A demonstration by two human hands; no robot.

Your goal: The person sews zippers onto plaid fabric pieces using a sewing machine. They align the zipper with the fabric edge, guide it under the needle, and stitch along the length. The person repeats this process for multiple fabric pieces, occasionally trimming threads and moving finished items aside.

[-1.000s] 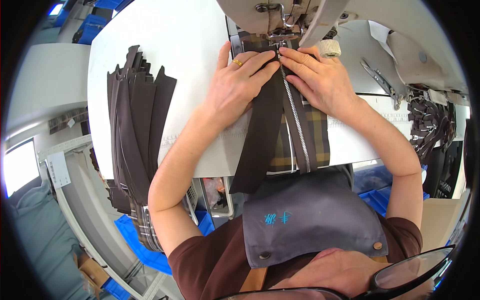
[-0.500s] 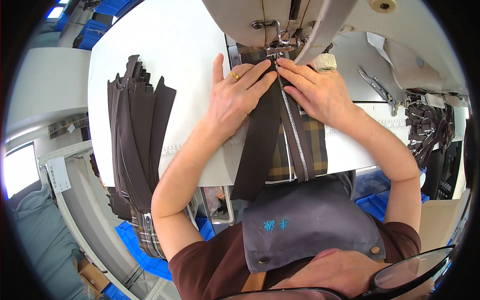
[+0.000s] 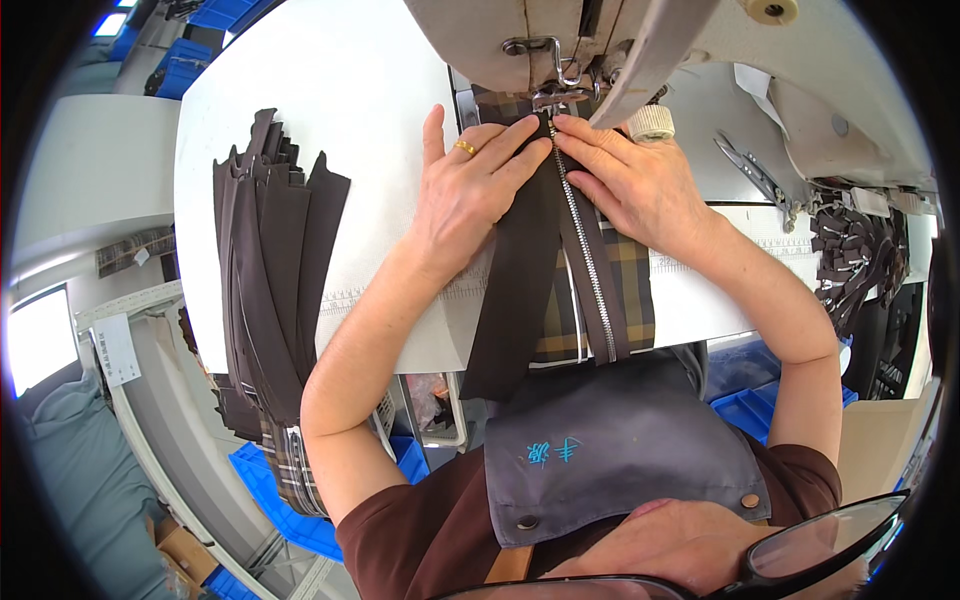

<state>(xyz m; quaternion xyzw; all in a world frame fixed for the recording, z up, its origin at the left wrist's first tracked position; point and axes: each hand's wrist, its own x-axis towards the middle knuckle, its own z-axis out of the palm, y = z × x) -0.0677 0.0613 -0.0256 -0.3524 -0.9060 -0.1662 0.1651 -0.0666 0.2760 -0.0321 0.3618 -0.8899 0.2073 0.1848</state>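
Observation:
A dark brown zipper [image 3: 590, 260] with silver metal teeth lies lengthwise over a brown-and-gold plaid fabric piece [image 3: 628, 285]. Beside it on the left runs a dark brown fabric strip [image 3: 512, 310], hanging past the table's near edge. My left hand [image 3: 468, 185], with a gold ring, is open, its fingertips pressing the strip's top end and its thumb spread away. Flat on the zipper's right side rests my right hand [image 3: 640, 180], open, fingertips beside the teeth. Both hands' fingertips are just short of the presser foot [image 3: 560, 100] of the sewing machine [image 3: 490, 40].
A stack of dark brown strips [image 3: 270, 240] lies on the white table [image 3: 390, 120] to the left. Thread snips [image 3: 750, 165] rest right of the machine. Bundled zippers [image 3: 860, 250] sit at the far right. Blue bins [image 3: 290, 510] stand below the table.
My left hand has shifted very slightly left and away from me. My right hand, the zipper and the fabric look almost the same.

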